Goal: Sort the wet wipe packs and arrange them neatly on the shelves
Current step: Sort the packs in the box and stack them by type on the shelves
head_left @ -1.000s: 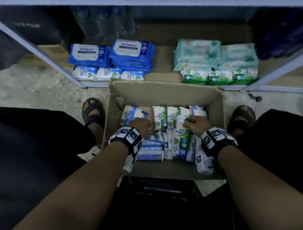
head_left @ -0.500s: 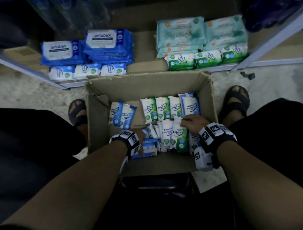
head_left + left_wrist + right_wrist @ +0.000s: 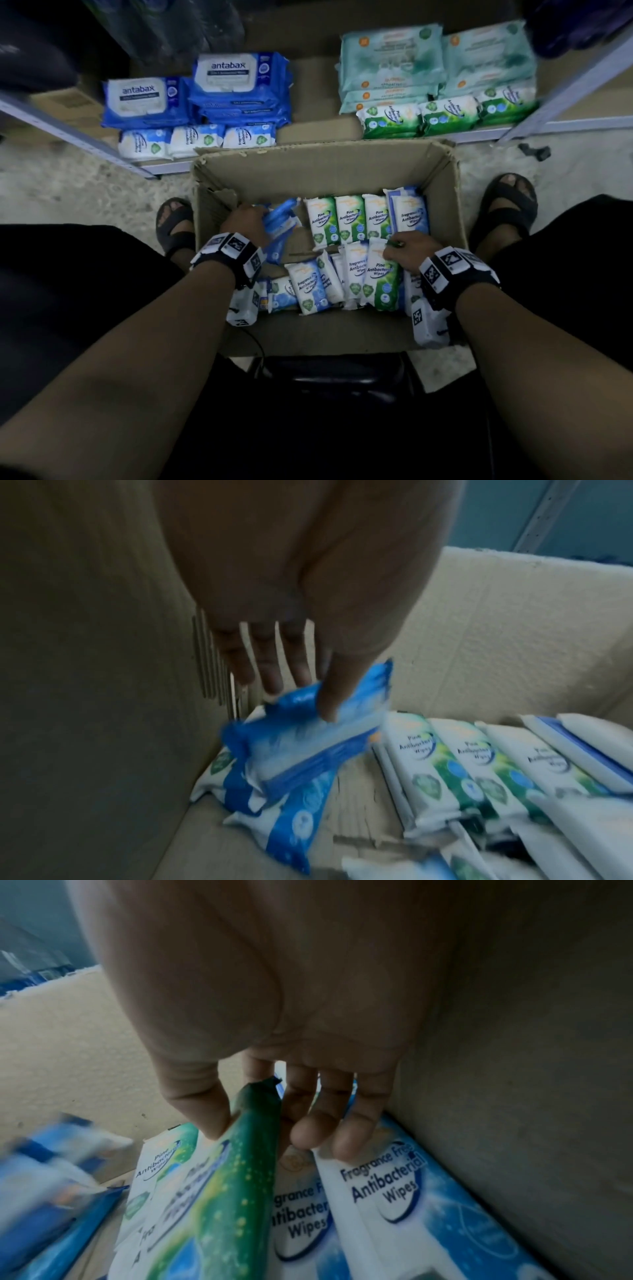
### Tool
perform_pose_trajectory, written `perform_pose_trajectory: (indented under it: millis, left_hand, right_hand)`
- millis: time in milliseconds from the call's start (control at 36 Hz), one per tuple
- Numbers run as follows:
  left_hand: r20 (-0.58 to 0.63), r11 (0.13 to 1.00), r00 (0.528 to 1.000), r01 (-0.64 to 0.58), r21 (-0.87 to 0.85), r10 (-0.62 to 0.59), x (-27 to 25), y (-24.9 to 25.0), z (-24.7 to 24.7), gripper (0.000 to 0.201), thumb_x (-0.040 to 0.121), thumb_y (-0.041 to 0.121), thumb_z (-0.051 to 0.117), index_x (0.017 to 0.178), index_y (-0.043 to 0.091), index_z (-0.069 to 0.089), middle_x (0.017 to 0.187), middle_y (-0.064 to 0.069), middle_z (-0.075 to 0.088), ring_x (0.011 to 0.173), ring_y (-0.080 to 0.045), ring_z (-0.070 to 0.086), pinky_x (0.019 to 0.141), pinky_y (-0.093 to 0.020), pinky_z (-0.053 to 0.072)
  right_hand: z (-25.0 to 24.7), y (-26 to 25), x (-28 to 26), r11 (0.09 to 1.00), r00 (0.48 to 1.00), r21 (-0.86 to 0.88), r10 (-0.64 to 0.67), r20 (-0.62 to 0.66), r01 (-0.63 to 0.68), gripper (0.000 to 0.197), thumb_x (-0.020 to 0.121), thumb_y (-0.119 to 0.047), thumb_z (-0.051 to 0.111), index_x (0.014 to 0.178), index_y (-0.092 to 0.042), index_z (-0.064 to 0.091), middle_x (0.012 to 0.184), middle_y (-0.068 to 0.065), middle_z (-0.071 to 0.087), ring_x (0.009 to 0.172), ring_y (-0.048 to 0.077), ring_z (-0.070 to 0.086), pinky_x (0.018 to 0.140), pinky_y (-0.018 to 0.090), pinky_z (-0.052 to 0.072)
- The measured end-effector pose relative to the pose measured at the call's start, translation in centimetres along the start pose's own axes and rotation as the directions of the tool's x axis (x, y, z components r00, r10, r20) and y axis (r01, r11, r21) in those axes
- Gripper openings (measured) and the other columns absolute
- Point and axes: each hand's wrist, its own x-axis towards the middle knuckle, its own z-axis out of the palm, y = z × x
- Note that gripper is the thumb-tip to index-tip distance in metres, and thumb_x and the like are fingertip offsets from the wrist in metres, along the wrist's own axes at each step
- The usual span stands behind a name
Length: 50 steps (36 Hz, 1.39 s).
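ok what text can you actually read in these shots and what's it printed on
"antabax": big blue flat packs on the shelf
"Pine Antibacterial Wipes": green-and-white packs in the cardboard box
"Fragrance Free Antibacterial Wipes": blue-and-white packs in the box
Pale teal shelf packs, small print, wristband markers: unreadable

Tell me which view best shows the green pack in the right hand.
Right wrist view: the green pack fills the frame, pinched at its top edge by the right hand. The head view shows it smaller, upright in the box. The left wrist view does not clearly show it.
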Motion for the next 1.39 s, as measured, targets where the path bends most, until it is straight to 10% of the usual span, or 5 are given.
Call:
perform_pose_trajectory:
  millis: [167, 278, 556, 1139, 1389]
  left_hand:
    - [-0.076, 0.999, 0.997, 0.0, -0.043, -0.003, -0.7, 0.1, 0.9, 0.036, 0.081, 0.009, 0.071, 0.114, 0.016, 0.06, 0.128, -0.015, 0.046, 0.117, -0.036, 0.049, 0.091, -0.042, 0.047]
    - [0.133, 0.998, 0.989, -0.068, -0.004, 0.068, -0.7, 1.3, 1.2, 0.013, 0.091, 0.015, 0.063, 0.102, 0.021, 0.063, 0.123, -0.008, 0.061, 0.109, -0.027, 0.058, 0.082, -0.032, 0.048]
    - [0.491, 0.986, 0.857, -0.165, -0.019, 0.153, -1.6, 3.9, 6.4, 0.094, 0.083, 0.025, 0.078, 0.155, 0.022, 0.019, 0.158, -0.011, 0.03, 0.137, -0.029, 0.041, 0.096, -0.025, 0.039]
    - [0.552, 0.983, 0.828, -0.167, 0.072, 0.1, -1.2, 0.8, 6.6, 0.102, 0.079, 0.051, 0.076, 0.156, 0.024, 0.015, 0.159, -0.008, 0.028, 0.14, -0.031, 0.037, 0.11, -0.046, 0.038]
    - [0.4, 0.997, 0.914, -0.077, 0.009, 0.067, -0.3, 0.9, 1.7, 0.089, 0.091, 0.036, 0.068, 0.156, 0.009, 0.011, 0.162, -0.011, 0.016, 0.148, -0.027, 0.022, 0.114, -0.033, 0.023]
  right_hand:
    - [0.1, 0.1, 0.1, 1.0, 1.0, -0.022, -0.011, -0.004, 0.011, 0.042, 0.095, -0.04, 0.058, 0.13, -0.016, 0.059, 0.142, 0.007, 0.051, 0.127, 0.026, 0.047, 0.089, 0.022, 0.03]
    - [-0.1, -0.1, -0.1, 0.999, 1.0, -0.031, -0.012, -0.021, 0.011, 0.044, 0.095, -0.035, 0.059, 0.134, -0.014, 0.057, 0.144, 0.008, 0.049, 0.13, 0.027, 0.045, 0.097, 0.025, 0.035]
    - [0.0, 0.4, -0.1, 1.0, 1.0, -0.007, 0.006, -0.017, -0.006, 0.059, 0.093, -0.04, 0.062, 0.145, -0.018, 0.046, 0.155, 0.005, 0.038, 0.139, 0.026, 0.038, 0.109, 0.027, 0.031]
    - [-0.1, 0.0, -0.1, 1.0, 1.0, -0.018, -0.002, -0.002, 0.002, 0.058, 0.093, -0.039, 0.063, 0.144, -0.016, 0.048, 0.153, 0.007, 0.04, 0.137, 0.027, 0.04, 0.109, 0.029, 0.032]
    - [-0.2, 0.1, 0.0, 1.0, 1.0, 0.005, 0.003, 0.012, -0.003, 0.06, 0.092, -0.042, 0.063, 0.144, -0.016, 0.047, 0.153, 0.008, 0.039, 0.137, 0.029, 0.04, 0.108, 0.032, 0.034]
